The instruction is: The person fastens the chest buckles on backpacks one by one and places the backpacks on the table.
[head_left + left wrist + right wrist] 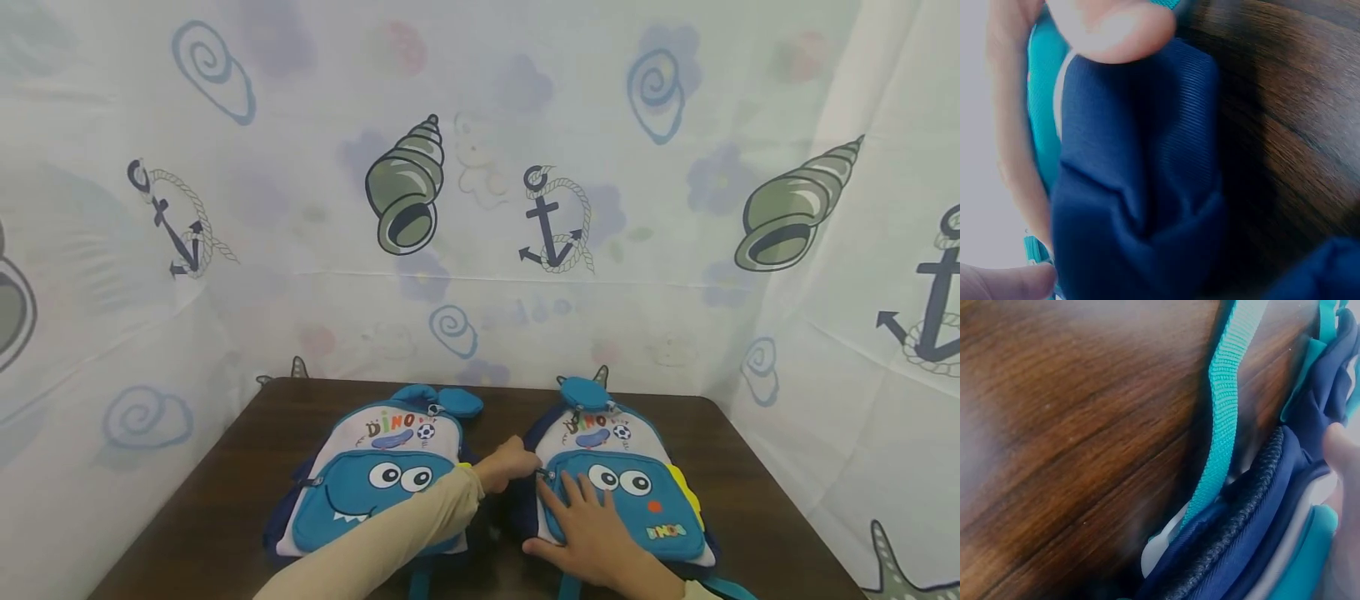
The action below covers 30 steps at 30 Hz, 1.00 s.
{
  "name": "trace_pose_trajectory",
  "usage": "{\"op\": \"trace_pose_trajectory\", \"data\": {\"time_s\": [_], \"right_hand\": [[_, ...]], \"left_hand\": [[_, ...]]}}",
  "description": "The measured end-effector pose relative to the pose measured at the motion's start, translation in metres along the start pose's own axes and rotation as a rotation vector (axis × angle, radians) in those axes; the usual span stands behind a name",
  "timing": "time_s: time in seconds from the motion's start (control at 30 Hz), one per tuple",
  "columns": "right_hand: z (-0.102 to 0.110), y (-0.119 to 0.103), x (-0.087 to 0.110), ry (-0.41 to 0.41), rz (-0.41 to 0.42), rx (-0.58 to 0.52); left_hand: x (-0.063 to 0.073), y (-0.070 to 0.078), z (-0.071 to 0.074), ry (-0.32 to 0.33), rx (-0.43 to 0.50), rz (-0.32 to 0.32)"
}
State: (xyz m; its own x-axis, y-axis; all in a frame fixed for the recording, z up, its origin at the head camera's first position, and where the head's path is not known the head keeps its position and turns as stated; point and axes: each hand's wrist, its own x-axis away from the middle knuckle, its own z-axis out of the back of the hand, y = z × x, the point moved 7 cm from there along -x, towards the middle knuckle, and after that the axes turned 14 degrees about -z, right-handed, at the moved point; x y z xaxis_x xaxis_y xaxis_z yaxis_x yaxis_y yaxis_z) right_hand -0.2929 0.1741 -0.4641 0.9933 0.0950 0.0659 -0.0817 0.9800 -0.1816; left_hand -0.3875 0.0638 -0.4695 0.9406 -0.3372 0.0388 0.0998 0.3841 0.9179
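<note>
In the head view, two blue dinosaur backpacks lie side by side. My left hand (510, 464) pinches the zipper pull (545, 474) at the upper left corner of the right backpack's (667, 521) front pocket. Spread over that pocket, my right hand (588, 533) presses with straight fingers and hides part of the printed face. The left wrist view shows the navy side (1141, 162) of the bag, with a thumb (1116, 31) on its edge. In the right wrist view, the thumb (1340, 450) touches the bag's navy side near a teal strap (1222, 419).
The left backpack (352, 492) lies under my left forearm, which crosses over it. Both bags rest on a dark wooden table (217, 500). A printed cloth (480, 208) with shells and anchors hangs behind the table and along its sides.
</note>
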Motion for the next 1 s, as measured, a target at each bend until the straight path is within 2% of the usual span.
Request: {"op": "trace_pose_trajectory", "data": {"time_s": [0.13,0.33,0.6,1.0], "right_hand": [[0.000,0.002,-0.001,0.002,-0.012,-0.004],[0.002,0.005,0.000,-0.004,-0.026,-0.032],[0.012,0.010,-0.003,-0.025,-0.036,-0.095],[0.044,0.015,-0.003,0.027,-0.038,-0.204]], "left_hand": [[0.002,0.003,0.002,-0.015,-0.006,0.002],[0.005,0.009,0.003,-0.032,-0.004,-0.037],[0.010,0.032,0.011,-0.042,0.001,-0.111],[0.009,0.069,0.021,0.013,0.035,-0.250]]}}
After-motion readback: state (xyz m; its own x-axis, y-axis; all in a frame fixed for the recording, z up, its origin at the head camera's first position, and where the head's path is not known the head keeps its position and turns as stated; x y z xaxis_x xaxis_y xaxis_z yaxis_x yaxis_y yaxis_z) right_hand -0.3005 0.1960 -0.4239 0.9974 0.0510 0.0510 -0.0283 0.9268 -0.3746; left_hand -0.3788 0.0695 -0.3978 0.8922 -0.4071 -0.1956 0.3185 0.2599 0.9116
